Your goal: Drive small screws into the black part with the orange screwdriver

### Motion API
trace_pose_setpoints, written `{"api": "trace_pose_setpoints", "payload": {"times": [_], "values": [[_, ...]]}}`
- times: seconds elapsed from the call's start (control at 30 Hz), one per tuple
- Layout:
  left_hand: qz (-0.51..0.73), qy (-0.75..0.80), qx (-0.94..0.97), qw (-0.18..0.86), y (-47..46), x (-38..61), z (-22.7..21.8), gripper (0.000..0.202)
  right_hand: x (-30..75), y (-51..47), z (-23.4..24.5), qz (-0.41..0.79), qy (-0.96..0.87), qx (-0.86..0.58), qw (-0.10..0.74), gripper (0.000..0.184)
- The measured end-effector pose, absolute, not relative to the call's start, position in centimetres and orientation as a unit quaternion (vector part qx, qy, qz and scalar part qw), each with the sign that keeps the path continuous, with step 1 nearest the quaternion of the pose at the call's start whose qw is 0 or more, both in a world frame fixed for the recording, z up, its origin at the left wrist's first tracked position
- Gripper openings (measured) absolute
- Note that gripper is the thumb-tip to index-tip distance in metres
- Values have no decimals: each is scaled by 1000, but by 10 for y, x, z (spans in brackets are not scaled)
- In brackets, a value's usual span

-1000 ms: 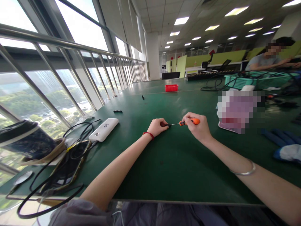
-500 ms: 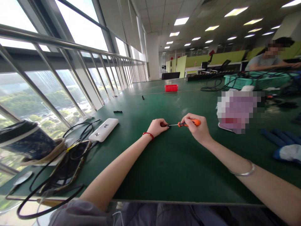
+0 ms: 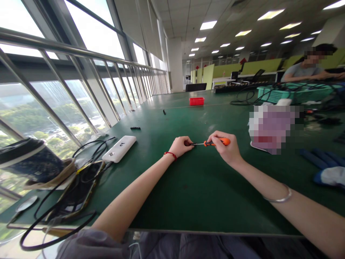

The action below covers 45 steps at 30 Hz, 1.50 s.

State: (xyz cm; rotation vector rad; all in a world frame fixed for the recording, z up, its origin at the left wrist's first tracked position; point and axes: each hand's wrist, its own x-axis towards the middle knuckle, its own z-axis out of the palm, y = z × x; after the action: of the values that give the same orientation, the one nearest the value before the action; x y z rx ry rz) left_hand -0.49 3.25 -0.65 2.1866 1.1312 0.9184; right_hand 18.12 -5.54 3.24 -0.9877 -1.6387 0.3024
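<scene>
My right hand point(image 3: 225, 147) is closed round the orange and black handle of a screwdriver point(image 3: 221, 142). Its thin metal shaft points left, and the tip meets a small dark part point(image 3: 193, 144). That part is pinched in the fingers of my left hand point(image 3: 180, 145), which mostly hide it, so its kind does not show. Both hands are low over the green table point(image 3: 194, 187). Beyond my left hand lies a small black piece point(image 3: 135, 128), and a smaller black piece point(image 3: 164, 112) is farther back.
At the left are a white power bank point(image 3: 120, 149), a phone point(image 3: 78, 190) with black cables, and a cup point(image 3: 32, 162). A red tray point(image 3: 196, 101) stands ahead. To the right are a blurred-out package point(image 3: 272, 126), a blue glove point(image 3: 327, 172), a green basket point(image 3: 302, 92) and a seated person point(image 3: 307, 70).
</scene>
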Motion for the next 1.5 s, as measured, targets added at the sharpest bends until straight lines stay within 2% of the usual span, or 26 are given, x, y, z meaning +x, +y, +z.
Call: {"api": "trace_pose_setpoints", "payload": {"times": [0.37, 0.53, 0.67, 0.8, 0.87, 0.93, 1.1, 1.2, 1.33, 1.5], "values": [[330, 406, 817, 243, 32, -5, -5, 8, 182, -51, 33, 127, -706, -422, 555, 21], [327, 405, 819, 240, 31, -5, -4, 9, 182, -52, 33, 126, -682, -434, 575, 4], [325, 410, 818, 239, 31, -4, -4, 9, 182, -50, 31, 120, -674, -411, 603, 24], [327, 412, 817, 238, 31, -5, -4, 9, 181, -51, 32, 129, -681, -433, 577, 13], [327, 413, 817, 237, 31, -5, -4, 9, 180, -53, 33, 133, -687, -443, 560, 16], [327, 413, 817, 237, 31, -5, -4, 9, 179, -55, 34, 126, -692, -434, 563, 12], [327, 413, 817, 235, 31, -4, -5, 9, 181, -53, 32, 95, -695, -403, 588, 29], [327, 415, 817, 231, 32, -4, -6, 9, 180, -54, 32, 113, -703, -424, 560, 17], [329, 414, 818, 225, 31, -5, -6, 9, 177, -57, 34, 106, -718, -424, 542, 14], [327, 415, 819, 223, 31, -4, -6, 8, 176, -57, 33, 79, -711, -406, 569, 34]]}}
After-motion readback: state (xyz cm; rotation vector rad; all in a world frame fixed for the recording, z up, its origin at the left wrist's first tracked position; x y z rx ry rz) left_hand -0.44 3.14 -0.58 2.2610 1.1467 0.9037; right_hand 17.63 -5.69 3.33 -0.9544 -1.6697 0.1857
